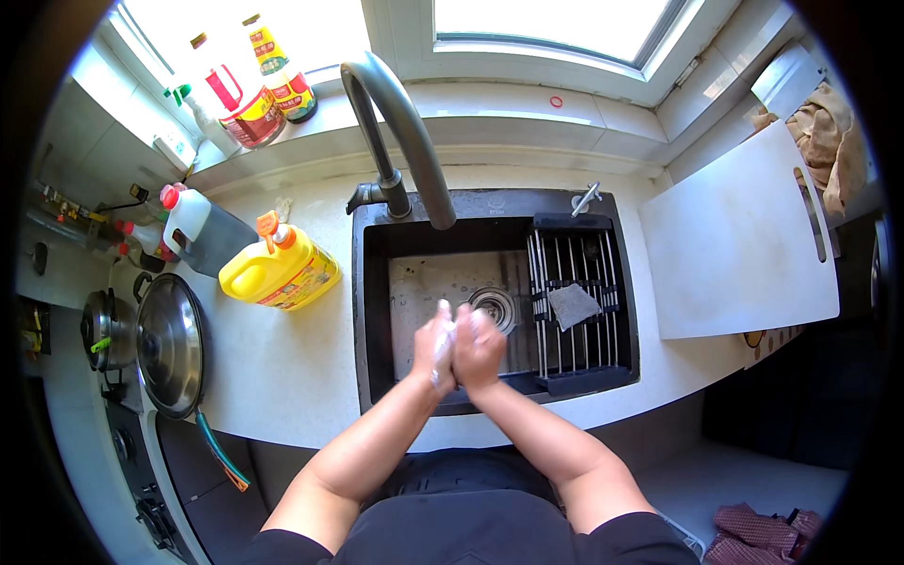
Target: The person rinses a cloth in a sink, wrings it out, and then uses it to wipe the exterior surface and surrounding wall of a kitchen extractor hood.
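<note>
Over the dark sink (370,311), my left hand (434,345) and my right hand (478,348) are pressed palm against palm. White lather coats part of the left hand and its wrist. The left fingers look stretched out, with nothing seen in them. Motion blurs the right fingers, and where the palms meet is hidden. Just beyond the hands is the round metal drain (493,307). A grey curved faucet (414,141) arches over the basin's back; no water stream shows. To the right, a grey cloth or scouring pad (573,306) lies on a roll-up drying rack (556,356).
Left on the counter (273,367) stand a yellow detergent jug (282,273), a white-handled jug of dark liquid (212,231) and a lidded pan (171,344). Bottles (250,113) line the windowsill. A white cutting board (744,245) leans at the right.
</note>
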Demonstrator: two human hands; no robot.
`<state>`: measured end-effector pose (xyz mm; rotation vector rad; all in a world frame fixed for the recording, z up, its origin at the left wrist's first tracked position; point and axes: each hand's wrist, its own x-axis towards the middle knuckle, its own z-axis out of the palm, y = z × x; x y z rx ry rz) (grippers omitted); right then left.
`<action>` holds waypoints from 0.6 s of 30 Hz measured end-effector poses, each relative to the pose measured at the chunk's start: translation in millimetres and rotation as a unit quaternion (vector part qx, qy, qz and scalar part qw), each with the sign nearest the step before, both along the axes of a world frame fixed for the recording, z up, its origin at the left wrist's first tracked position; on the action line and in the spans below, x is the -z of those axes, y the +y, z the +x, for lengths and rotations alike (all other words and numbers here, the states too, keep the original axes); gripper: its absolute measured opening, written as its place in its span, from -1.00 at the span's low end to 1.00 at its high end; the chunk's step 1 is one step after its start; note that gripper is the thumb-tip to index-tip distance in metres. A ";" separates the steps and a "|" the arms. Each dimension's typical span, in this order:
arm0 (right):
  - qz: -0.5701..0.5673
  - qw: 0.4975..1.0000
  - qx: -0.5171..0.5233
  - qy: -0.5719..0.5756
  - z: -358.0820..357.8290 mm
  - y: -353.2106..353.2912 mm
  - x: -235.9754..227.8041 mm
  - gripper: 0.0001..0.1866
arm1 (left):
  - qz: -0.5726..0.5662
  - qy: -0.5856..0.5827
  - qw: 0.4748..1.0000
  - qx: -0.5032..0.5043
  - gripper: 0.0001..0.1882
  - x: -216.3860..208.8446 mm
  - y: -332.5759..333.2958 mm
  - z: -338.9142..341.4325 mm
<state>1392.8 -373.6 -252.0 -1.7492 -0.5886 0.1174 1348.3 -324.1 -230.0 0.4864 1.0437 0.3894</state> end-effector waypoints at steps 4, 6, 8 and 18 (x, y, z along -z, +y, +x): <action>-0.003 0.995 -0.074 -0.067 9.2 3.4 0.1 -0.77 | -0.009 -0.064 0.998 0.016 -0.61 19.3 5.7 -9.7; -0.045 0.999 0.002 -0.018 21.6 11.0 2.9 -0.72 | 0.059 0.007 0.998 -0.008 -0.64 -3.4 -6.6 9.0; 0.029 0.996 -0.052 -0.059 5.5 8.4 -8.2 -0.70 | 0.008 0.001 1.000 0.027 -0.64 5.5 10.8 -0.8; 0.042 0.977 -0.157 -0.140 -7.8 4.0 -35.1 -0.69 | -0.028 -0.045 0.998 0.021 -0.62 42.3 22.7 -13.0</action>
